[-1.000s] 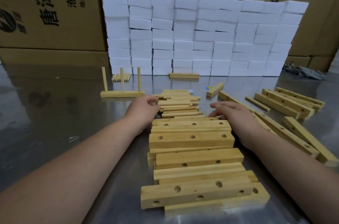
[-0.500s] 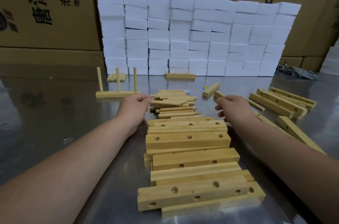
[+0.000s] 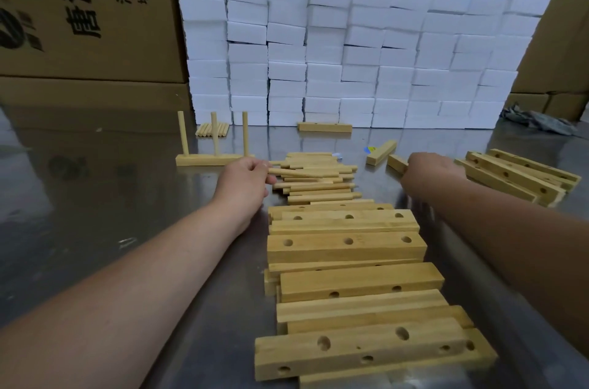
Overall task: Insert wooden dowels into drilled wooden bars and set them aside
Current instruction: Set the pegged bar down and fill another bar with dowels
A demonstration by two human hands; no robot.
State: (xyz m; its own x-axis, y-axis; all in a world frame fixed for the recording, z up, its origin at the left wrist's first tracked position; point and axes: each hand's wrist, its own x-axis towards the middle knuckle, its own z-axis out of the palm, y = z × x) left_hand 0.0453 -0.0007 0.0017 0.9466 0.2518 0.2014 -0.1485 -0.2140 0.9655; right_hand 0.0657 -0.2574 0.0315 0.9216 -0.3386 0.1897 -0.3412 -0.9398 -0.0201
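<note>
Dowel [image 3: 302,172] between left fingers [image 3: 256,165]

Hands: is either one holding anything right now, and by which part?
The left hand pinches a dowel by one end. The right hand covers a bar near its far end; a grip cannot be told.

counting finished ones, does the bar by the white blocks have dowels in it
No, the bar lies flat with nothing standing in it.

Open tabletop [image 3: 79,213] lies left of the stacked bars [image 3: 345,248] — dowel pile [image 3: 318,189] beyond them, foam-block wall [image 3: 350,54] closing the back.
</note>
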